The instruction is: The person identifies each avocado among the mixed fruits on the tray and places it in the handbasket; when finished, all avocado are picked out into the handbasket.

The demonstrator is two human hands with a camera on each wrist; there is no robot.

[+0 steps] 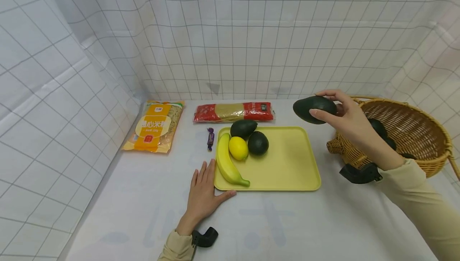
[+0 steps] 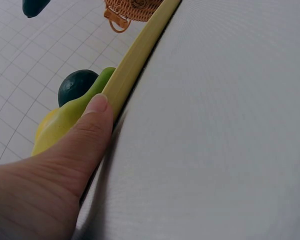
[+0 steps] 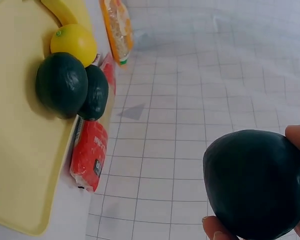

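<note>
My right hand (image 1: 347, 118) grips a dark green avocado (image 1: 310, 107) in the air, beyond the right back corner of the yellow tray (image 1: 287, 161). Thumb and fingers show around the same avocado (image 3: 255, 185) in the right wrist view. At the tray's front left corner my left hand (image 1: 203, 195) lies with fingers spread, thumb (image 2: 87, 130) along the rim. On the tray's left part a banana (image 1: 225, 161) lies beside a lemon (image 1: 238, 148). Two more avocados sit there, one at the back (image 1: 243, 128) and one (image 1: 258, 143) right of the lemon.
A wicker basket (image 1: 420, 133) with several dark fruits stands at the right, behind my right forearm. Behind the tray lies a red pack of noodles (image 1: 233, 112). A wrapped candy (image 1: 210, 139) and an orange bag of pasta (image 1: 156, 127) are left of it.
</note>
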